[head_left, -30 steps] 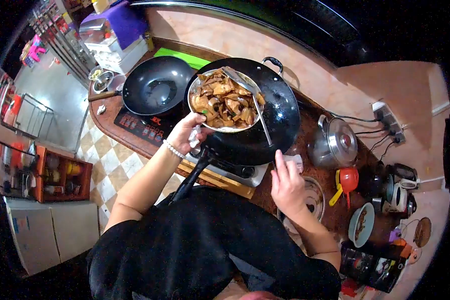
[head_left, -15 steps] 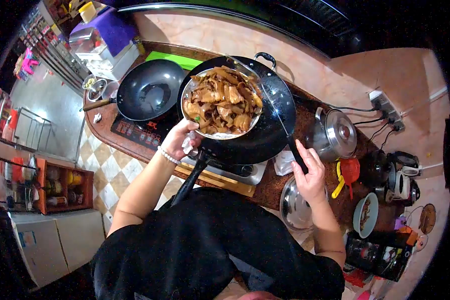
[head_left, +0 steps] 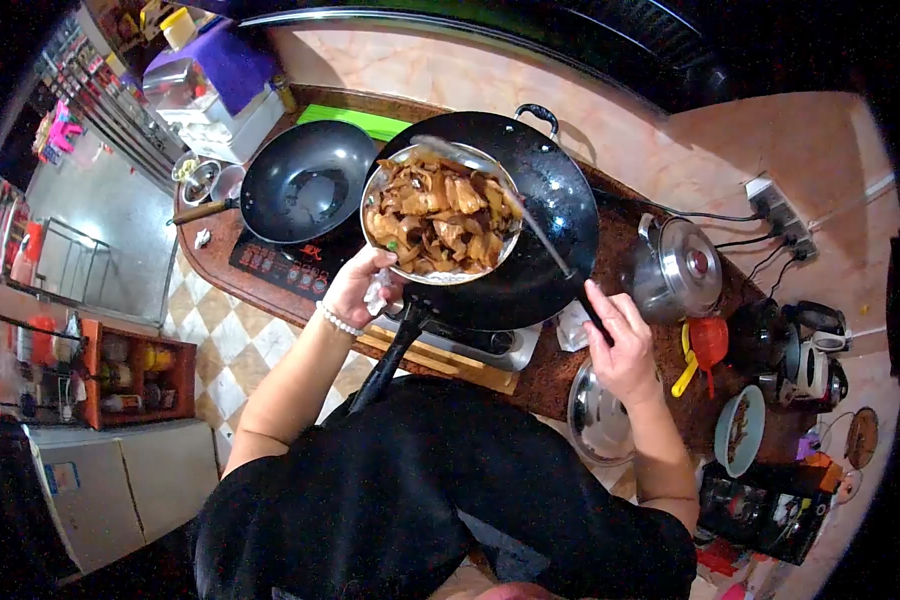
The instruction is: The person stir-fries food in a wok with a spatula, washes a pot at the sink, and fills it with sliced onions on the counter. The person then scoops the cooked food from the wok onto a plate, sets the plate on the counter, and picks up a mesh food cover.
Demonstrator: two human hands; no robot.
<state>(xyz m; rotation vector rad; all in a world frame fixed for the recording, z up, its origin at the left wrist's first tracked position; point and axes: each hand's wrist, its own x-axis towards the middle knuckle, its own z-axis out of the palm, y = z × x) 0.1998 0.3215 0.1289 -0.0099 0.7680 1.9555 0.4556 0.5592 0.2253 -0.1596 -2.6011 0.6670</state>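
Observation:
My left hand [head_left: 360, 290] is closed on the near left rim of a white plate [head_left: 454, 278], with a crumpled white tissue [head_left: 378, 294] under the fingers. Sliced brown meat and vegetables [head_left: 442, 212] are heaped on the plate, which is held over a large black wok [head_left: 560, 190]. In my right hand [head_left: 625, 348] is the black handle of a long metal spatula [head_left: 548, 245]. Its blurred head reaches the plate's far edge; I cannot tell whether it touches the food. The wok's long handle [head_left: 382, 365] points toward my body.
Left of the wok, a second black wok [head_left: 305, 180] rests by an induction cooktop [head_left: 280, 265]. To the right stand a lidded steel pot [head_left: 685, 265], a red strainer [head_left: 708, 342], a steel lid [head_left: 598, 415] and a light-blue bowl [head_left: 740, 432]. A power strip [head_left: 780, 215] hangs on the wall.
The spatula's head has shifted slightly along the plate's far edge and is blurred. The food heap looks a little rearranged. Both hands keep their grips, and the whole view has shifted slightly.

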